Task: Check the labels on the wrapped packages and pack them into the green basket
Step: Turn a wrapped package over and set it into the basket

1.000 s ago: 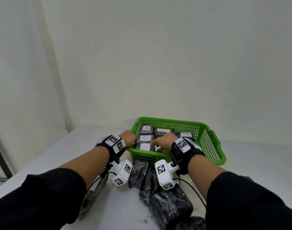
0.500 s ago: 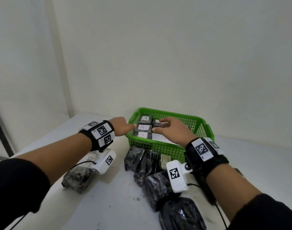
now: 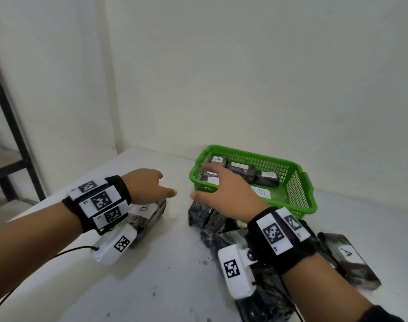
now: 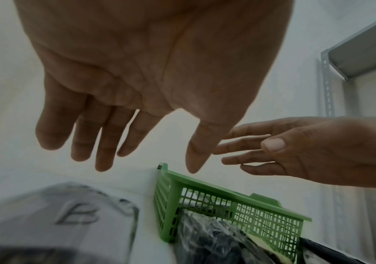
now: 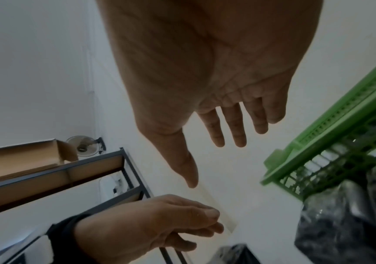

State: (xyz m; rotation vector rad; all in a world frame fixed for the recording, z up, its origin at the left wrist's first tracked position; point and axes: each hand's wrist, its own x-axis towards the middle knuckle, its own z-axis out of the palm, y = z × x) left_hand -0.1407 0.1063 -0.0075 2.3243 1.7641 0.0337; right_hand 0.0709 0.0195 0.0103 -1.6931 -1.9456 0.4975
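Hovering above the white table (image 3: 170, 270), your two hands hold nothing. Your left hand (image 3: 146, 185) floats palm down over the package marked B (image 3: 149, 211), its fingers (image 4: 105, 135) straight and loosely spread in the left wrist view, with clear air between them and the wrap. Your right hand (image 3: 226, 194) is stretched out flat in front of the green basket (image 3: 300, 196), fingers (image 5: 234, 125) extended and slightly apart, thumb pointing toward your left hand; the two thumbs are near each other but apart.

Behind your right hand, the basket sits by the wall and already contains several dark wrapped packages (image 3: 242, 170) lying label up; a few of the white labels read A, while others are blurred or covered by your hand. A white tag on the basket's near wall is partly hidden by your wrist.

Just before the basket, more black wrapped packages (image 3: 207, 219) lie bunched together on the table under your right forearm. One package marked A (image 3: 348, 259) lies apart to your right. A dark metal shelf (image 3: 10, 140) stands at the far left.
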